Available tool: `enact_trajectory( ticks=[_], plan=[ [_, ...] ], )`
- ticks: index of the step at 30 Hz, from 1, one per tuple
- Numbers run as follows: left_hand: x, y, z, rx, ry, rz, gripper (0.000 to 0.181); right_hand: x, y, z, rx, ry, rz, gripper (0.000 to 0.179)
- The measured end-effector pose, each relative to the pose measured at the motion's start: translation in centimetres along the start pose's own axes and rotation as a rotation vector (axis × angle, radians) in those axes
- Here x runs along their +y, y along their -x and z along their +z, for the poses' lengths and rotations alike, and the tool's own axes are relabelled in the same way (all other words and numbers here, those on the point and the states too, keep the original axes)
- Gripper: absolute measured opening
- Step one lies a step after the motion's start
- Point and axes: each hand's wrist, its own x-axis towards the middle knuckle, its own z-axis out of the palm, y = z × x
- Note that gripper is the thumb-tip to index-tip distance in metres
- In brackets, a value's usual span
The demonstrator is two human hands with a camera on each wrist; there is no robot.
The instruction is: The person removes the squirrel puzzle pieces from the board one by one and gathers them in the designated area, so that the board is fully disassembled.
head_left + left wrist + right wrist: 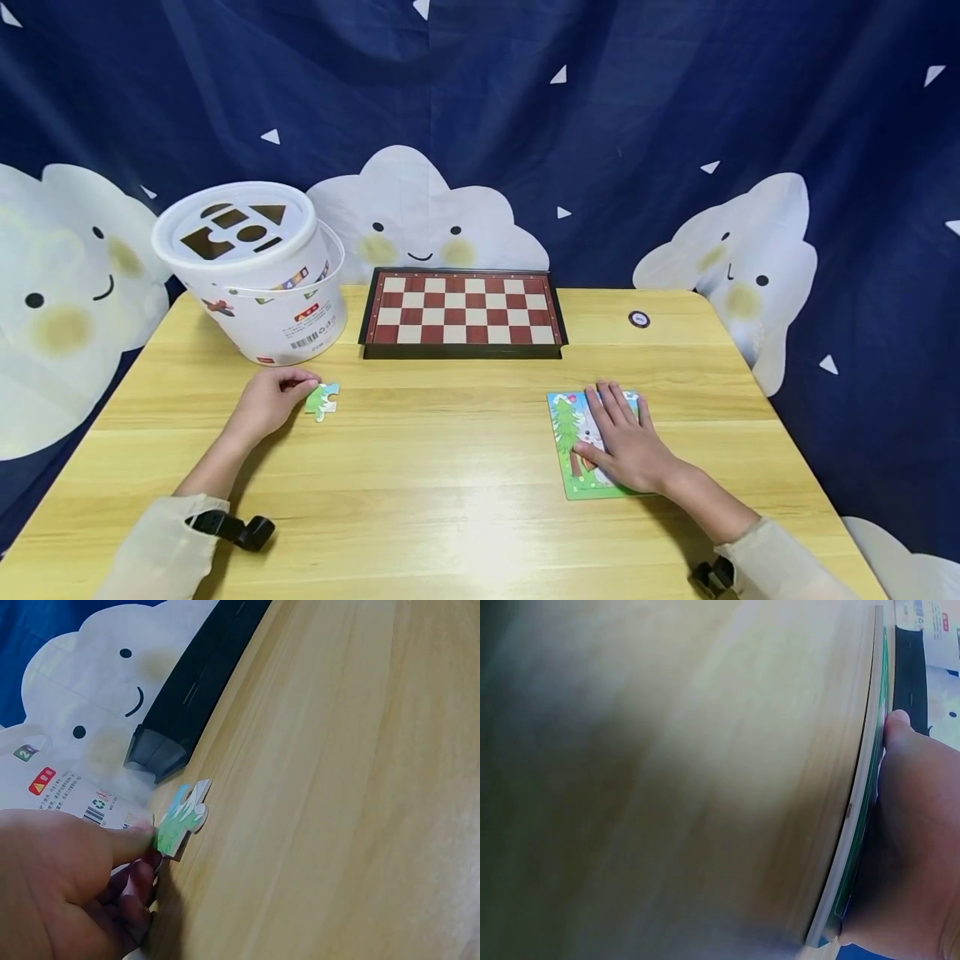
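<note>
In the head view, my left hand (272, 403) pinches a small puzzle piece (322, 401) with green, white and light blue print, just in front of the bucket. The left wrist view shows the same puzzle piece (184, 820) gripped at one edge between thumb and fingers, close to the tabletop. Over at the right, my right hand (628, 442) rests on a jigsaw puzzle board (567, 433) printed with a tree and a white animal, its fingers straight and spread. The hand covers the board's right part. In the right wrist view the board's edge (859, 780) appears side-on beneath the hand.
A white bucket (300, 321) with a shape-hole lid stands at the back left. Beside it lies a red-and-white checkered board (463, 310) in a dark frame. A small round chip (639, 319) lies at the back right of the wooden table (420, 467). Behind hangs a blue curtain (495, 100).
</note>
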Motion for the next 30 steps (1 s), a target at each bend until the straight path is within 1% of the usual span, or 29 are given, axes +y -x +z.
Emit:
enact_trajectory(
  ticks=[6,10,13,16,20,22,27,30],
  plan=[
    [-0.1,0.0,-0.1,-0.005,-0.008,-0.021,0.017,0.0,-0.1,-0.1,-0.017,0.008,0.010,0.086],
    [0.1,0.0,-0.2,-0.018,0.005,-0.041,0.020,0.0,-0.2,-0.1,-0.023,0.015,0.013,0.086],
    [0.6,0.2,-0.3,-0.024,0.028,-0.040,0.023,0.0,-0.2,-0.2,-0.027,0.026,0.015,0.087],
    [1.5,0.3,-0.2,-0.025,0.060,-0.017,0.025,0.0,-0.2,-0.3,0.000,0.063,-0.001,0.087],
    [3.2,0.3,0.4,-0.048,0.105,0.027,0.023,-0.2,-0.2,-0.7,0.026,0.121,-0.010,0.087],
    [4.3,0.1,1.0,-0.083,0.141,0.058,0.022,-0.4,-0.2,-1.0,0.021,0.130,-0.004,0.087],
    [8.0,-0.4,2.7,-0.180,0.185,0.164,0.021,0.3,0.0,-1.2,0.068,0.077,-0.016,0.089],
    [10.8,-1.1,4.4,-0.218,0.198,0.236,0.020,0.9,0.4,-1.5,0.080,0.045,-0.013,0.089]
  ],
)
